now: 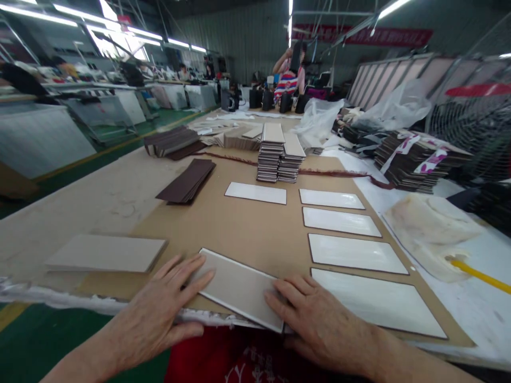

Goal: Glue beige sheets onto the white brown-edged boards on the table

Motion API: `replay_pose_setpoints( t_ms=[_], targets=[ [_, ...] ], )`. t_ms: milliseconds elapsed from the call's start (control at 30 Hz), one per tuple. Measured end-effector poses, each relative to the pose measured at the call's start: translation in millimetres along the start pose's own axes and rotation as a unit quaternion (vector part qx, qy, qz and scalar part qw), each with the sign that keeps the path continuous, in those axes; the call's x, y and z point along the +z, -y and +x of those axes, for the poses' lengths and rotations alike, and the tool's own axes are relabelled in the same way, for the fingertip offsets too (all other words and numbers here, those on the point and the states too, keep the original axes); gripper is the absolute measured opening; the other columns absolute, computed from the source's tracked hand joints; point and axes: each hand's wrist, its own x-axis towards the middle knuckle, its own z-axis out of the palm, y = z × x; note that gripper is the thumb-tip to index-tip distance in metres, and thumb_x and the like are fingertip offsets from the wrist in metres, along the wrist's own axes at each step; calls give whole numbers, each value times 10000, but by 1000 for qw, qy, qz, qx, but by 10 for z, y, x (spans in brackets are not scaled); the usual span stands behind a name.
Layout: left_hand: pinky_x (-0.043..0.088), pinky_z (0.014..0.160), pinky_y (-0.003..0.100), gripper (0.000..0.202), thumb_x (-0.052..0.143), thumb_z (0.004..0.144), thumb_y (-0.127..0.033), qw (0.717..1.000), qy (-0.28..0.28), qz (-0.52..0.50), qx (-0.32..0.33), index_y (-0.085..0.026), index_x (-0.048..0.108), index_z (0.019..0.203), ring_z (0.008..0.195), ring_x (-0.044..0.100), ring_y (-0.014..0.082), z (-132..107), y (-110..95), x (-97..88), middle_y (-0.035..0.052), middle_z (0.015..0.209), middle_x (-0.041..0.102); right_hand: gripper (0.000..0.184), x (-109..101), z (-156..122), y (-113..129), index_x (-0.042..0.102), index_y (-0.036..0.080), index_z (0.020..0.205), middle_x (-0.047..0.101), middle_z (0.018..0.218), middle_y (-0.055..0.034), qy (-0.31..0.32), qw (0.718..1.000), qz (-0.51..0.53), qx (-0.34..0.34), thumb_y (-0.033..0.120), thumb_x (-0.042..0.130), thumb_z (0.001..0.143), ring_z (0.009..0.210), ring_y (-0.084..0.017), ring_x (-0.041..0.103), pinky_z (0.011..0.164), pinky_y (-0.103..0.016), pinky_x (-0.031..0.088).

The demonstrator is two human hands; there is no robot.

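Observation:
A light grey board point(243, 287) with a white margin and thin dark edge lies slanted at the table's near edge, directly in front of me. The fingers of my left hand point(167, 298) rest spread over its left end, the thumb apart and lower down. My right hand point(319, 319) grips the right end, fingertips bent on top and the thumb low beside the near corner, partly hidden. Right of the board lie several dark-edged strips with a shiny white coating point(359, 247). Another white strip point(255, 193) lies farther off.
A grey board stack point(107, 252) sits at left, dark brown strips point(187, 181) behind it. Finished-looking panels stand in two piles point(275, 154). At right are a whitish bag point(431, 234) with a yellow handle point(483, 276) and tied dark bundles point(419, 159). A person point(290, 74) stands beyond the table.

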Motion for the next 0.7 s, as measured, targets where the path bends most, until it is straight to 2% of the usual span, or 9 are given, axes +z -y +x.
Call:
replay_pose_setpoints(
  t_ms=[67, 133, 267, 367, 467, 533, 633, 700],
  targets=[
    [352, 1157, 557, 923, 656, 821, -638, 1000, -6, 11, -11, -313, 220, 1566, 1411, 397, 350, -48, 10, 11, 100, 1568, 377, 450, 13, 30, 47, 608, 222, 1224, 651, 1164, -74, -33, 999, -11, 2, 415, 688, 825, 1033, -275, 595, 901, -430, 525],
    [427, 1119, 509, 979, 656, 825, -623, 999, -23, 25, -16, -281, 141, 1583, 1392, 431, 343, -79, 42, 25, 104, 1563, 382, 310, 32, 73, 40, 639, 219, 1130, 678, 1073, -62, -74, 996, -35, -24, 391, 600, 875, 960, -258, 617, 881, -405, 536],
    [522, 1045, 451, 1024, 695, 795, -588, 997, -68, 26, -6, -275, 123, 1585, 1331, 511, 335, -115, 151, 111, 104, 1523, 441, 349, 45, 119, -65, 638, 207, 1211, 705, 1203, -37, -163, 975, -112, -105, 352, 468, 943, 1064, -234, 640, 1041, -352, 486],
    [544, 1017, 476, 1061, 703, 760, -569, 992, -111, -15, -52, -266, 109, 1585, 1313, 524, 356, -89, 185, 220, 119, 1514, 452, 378, -89, 80, -167, 648, 165, 1208, 707, 1220, -41, -216, 960, -128, -122, 297, 485, 893, 1077, -215, 661, 1017, -318, 515],
    [506, 1038, 560, 1090, 652, 776, -558, 972, -186, -84, -118, -226, 5, 1589, 1363, 456, 382, 18, 134, 304, 152, 1540, 404, 364, -394, -41, -333, 638, 136, 1207, 720, 1184, -69, -292, 943, -142, -71, 217, 496, 882, 1061, -209, 677, 977, -321, 540],
    [507, 1032, 571, 1083, 644, 787, -525, 956, -230, -111, -141, -253, -36, 1585, 1361, 461, 374, 115, 91, 343, 137, 1531, 423, 321, -635, -132, -539, 629, 152, 1199, 733, 1143, -69, -332, 927, -174, -19, 144, 494, 908, 1037, -193, 686, 963, -314, 535],
    [550, 997, 491, 1082, 684, 782, -458, 952, -246, -113, -145, -301, -29, 1582, 1302, 537, 341, 225, 94, 443, 92, 1465, 521, 245, -967, -170, -1020, 634, 146, 1168, 739, 1075, -86, -374, 891, -251, 58, 180, 497, 967, 956, -204, 696, 905, -325, 526],
    [566, 975, 420, 1071, 695, 789, -445, 956, -238, -111, -128, -299, -9, 1583, 1259, 579, 316, 247, 150, 567, 78, 1421, 569, 236, -1160, -63, -1408, 653, 137, 1132, 740, 1044, -93, -398, 857, -309, 110, 242, 496, 989, 900, -221, 697, 847, -338, 516]
  ],
)
